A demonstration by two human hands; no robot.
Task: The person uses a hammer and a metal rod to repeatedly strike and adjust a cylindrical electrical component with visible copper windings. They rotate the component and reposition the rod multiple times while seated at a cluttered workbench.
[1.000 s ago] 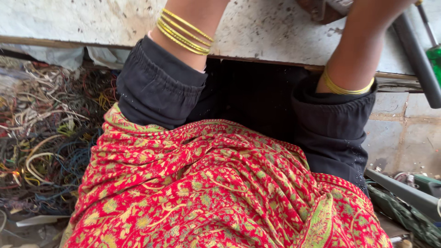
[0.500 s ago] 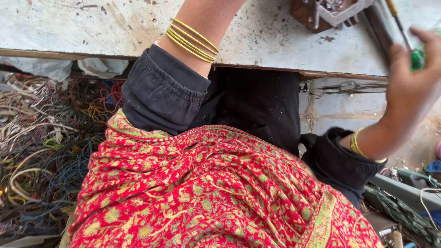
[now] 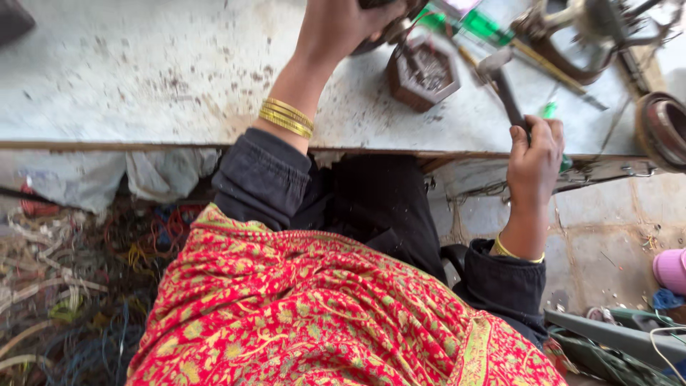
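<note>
My right hand grips the dark handle of a hammer, its metal head raised over the pale worktable. A green handle pokes out of the same fist. My left hand is closed on a dark object at the top edge of the view, mostly cut off, just above a small brown hexagonal block filled with metal bits. Gold bangles ring my left wrist. A red patterned shawl covers my lap.
A rusty metal fixture and a round rusty ring sit at the table's right end. A heap of tangled coloured wires lies on the floor to the left. Grey bars and a pink object lie at the right.
The view has tilted up onto the tabletop. My right hand has come down near the table's edge with the hammer in it. My left hand has reached farther onto the table.
</note>
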